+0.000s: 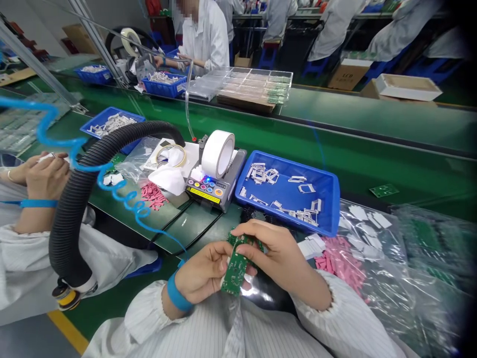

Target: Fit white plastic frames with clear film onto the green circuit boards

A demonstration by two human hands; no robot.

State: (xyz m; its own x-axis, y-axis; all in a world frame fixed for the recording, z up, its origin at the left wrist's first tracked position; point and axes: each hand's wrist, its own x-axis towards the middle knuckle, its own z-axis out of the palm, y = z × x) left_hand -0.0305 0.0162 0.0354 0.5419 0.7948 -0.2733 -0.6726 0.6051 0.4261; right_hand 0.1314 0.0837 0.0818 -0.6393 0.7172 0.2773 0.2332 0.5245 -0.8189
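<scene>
Close to my chest I hold a small green circuit board (pixel 234 272) between both hands. My left hand (pixel 203 272) grips its left edge, with a blue wrist strap (pixel 176 293) on that wrist. From above, my right hand (pixel 278 253) curls over the board's top end, fingers pinched on it. Just beyond my hands stands a blue tray (pixel 328 191) with several small white frame parts (pixel 261 174).
A tape dispenser (pixel 214 184) with a white roll sits left of the tray. Pink pads (pixel 337 258) and clear bags of boards (pixel 421 258) lie to the right. A black corrugated hose (pixel 74 199) arcs at left, beside a neighbour's hands (pixel 40 174). Other people work beyond the green conveyor (pixel 372 149).
</scene>
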